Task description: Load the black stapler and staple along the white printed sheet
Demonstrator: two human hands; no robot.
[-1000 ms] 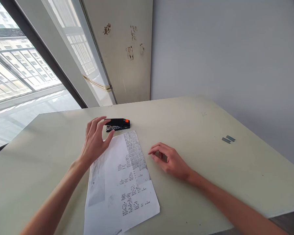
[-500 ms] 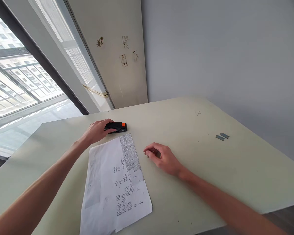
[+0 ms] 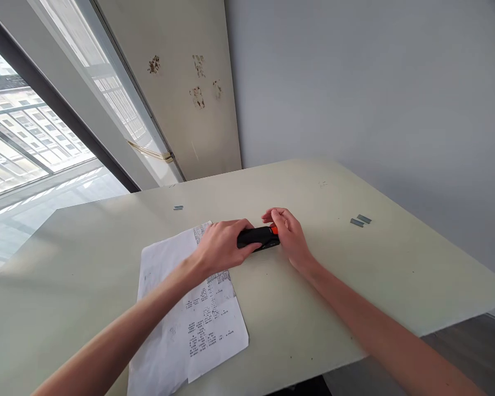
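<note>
A pale, slightly greenish table, broad and smooth, carries some overlapping white papers left of centre, set at a slant, with print running down their right side and their lower end cut off by the bottom of the view. Well apart from these, over towards the right edge, two short grey strips lie side by side, roughly parallel. Near the far edge on the left rest small bluish-grey pieces, perhaps similar strips, though too tiny to make out, and dark specks dot the near side.
</note>
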